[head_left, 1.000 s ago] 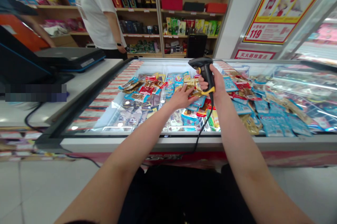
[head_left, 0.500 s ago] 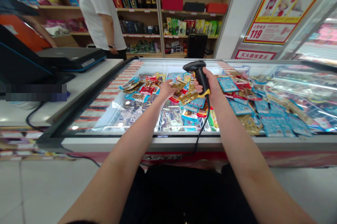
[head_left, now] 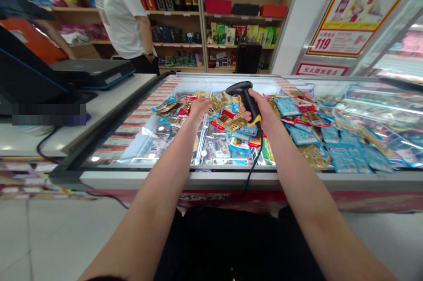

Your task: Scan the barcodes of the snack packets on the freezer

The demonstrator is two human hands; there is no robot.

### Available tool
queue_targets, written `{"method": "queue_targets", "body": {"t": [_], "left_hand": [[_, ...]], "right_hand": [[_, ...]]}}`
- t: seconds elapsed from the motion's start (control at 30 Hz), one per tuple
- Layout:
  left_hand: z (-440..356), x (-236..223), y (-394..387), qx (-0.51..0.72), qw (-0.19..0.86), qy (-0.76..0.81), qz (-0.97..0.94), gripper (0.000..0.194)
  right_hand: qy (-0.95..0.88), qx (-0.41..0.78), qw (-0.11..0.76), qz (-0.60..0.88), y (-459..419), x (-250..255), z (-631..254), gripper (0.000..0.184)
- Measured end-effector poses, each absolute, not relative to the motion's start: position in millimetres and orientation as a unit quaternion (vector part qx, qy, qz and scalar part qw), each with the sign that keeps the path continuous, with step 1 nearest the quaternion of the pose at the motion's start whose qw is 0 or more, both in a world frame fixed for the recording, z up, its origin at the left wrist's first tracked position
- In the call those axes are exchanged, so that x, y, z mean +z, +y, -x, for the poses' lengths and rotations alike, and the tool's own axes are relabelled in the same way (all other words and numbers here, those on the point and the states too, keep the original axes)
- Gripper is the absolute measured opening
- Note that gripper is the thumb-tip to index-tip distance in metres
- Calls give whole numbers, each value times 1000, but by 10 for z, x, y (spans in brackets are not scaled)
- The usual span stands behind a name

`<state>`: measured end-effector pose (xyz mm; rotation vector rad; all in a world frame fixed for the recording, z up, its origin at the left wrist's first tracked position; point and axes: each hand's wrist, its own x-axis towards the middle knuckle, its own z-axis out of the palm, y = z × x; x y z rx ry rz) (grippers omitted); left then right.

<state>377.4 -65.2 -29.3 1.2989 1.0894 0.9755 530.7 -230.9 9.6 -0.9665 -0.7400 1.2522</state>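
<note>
My right hand [head_left: 264, 111] grips the handle of a black and yellow barcode scanner [head_left: 245, 96], whose head points left. Its black cable [head_left: 251, 166] hangs down over the freezer's front edge. My left hand [head_left: 199, 108] holds up a small gold snack packet [head_left: 218, 101] just in front of the scanner head. Both hands hover above a glass-topped chest freezer [head_left: 231, 177], over a pile of blue, red and gold packets [head_left: 297, 127] lying on its lid.
A white counter [head_left: 76, 113] with a dark monitor and a flat black device stands to the left. A person in a white shirt [head_left: 120, 12] stands by the shelves at the back. A second freezer with posters rises at the right.
My left hand picked a gold packet off the pile and raised it up and to the left. The scanner tilted left and down toward the packet.
</note>
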Motion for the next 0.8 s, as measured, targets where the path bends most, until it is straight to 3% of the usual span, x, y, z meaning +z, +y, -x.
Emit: {"method": "queue_targets", "body": {"t": [0.33, 0.63, 0.8], "left_hand": [[-3898, -390, -843, 355, 528, 461, -619, 18], [-3775, -312, -691, 415, 509, 467, -592, 31], [-3740, -283, -677, 431, 479, 473, -601, 29]], "right_hand": [[-325, 552, 645, 417, -2312, 84, -5317, 42], [-317, 554, 633, 439, -2324, 99, -5287, 40], [-326, 558, 616, 451, -2307, 75, -5300, 41]]}}
